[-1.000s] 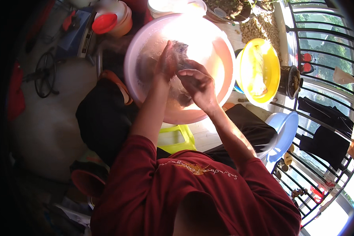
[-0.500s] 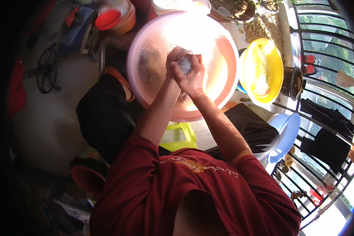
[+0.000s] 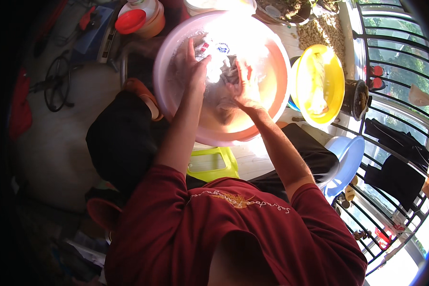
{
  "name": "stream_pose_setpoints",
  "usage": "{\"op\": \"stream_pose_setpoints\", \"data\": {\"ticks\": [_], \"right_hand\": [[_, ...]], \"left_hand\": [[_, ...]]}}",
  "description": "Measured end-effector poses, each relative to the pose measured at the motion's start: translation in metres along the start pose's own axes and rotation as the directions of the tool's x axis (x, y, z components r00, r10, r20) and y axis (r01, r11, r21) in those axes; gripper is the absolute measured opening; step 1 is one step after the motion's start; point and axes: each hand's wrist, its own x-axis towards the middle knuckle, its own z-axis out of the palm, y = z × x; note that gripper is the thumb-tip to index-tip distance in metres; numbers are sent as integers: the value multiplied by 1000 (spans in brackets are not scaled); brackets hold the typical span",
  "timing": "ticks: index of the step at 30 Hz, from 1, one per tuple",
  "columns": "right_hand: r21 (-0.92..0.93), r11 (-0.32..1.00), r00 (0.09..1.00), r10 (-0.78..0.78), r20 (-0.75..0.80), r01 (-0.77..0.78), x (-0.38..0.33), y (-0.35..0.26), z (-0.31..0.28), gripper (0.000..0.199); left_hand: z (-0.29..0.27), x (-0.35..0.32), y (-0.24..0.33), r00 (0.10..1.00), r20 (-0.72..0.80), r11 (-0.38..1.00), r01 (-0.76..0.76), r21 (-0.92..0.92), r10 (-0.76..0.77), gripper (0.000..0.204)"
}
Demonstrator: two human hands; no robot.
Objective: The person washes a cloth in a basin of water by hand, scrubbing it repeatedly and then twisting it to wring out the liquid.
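Sunlit balcony floor lies under you, with a black railing [image 3: 395, 95] at three o'clock and clutter in shadow at nine. Between your knees sits a big pink basin [image 3: 169, 102], and the wet cloth [image 3: 226, 78] is bunched in the water near its middle, glare washing out much of it. Expect that cloth to be limp, heavy with water and slippery; it looks best gathered in a full fistful at the bunched middle, not pinched at a loose edge. Your left hand [image 3: 190, 66] lies at eleven o'clock of the cloth, palm down, fingers spread and pressing on it. Your right hand [image 3: 243, 88] sits at four o'clock of it, wrist bent, fingers together and laid along the fabric; whether they close on a fold I cannot tell. Both forearms reach forward, converging. A yellow bowl [image 3: 319, 83] stands just beside the basin at three o'clock, a blue tub [image 3: 350, 155] near your right knee, a green stool [image 3: 212, 164] beneath you.
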Motion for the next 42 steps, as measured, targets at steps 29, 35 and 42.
{"op": "stream_pose_setpoints", "data": {"ticks": [29,35,42], "right_hand": [[619,786,968,151,-202,6,11,-64,-17,31],[743,640,907,406,-111,-196,32,0,0,37],[-90,978,956,203,213,-188,4,-3,9,69]], "left_hand": [[42,-41,35,789,381,507,606,-614,-482,28],[27,-24,-2,929,60,839,357,-411,-366,14],[10,-8,-2,952,98,909,306,-283,-289,54]]}}
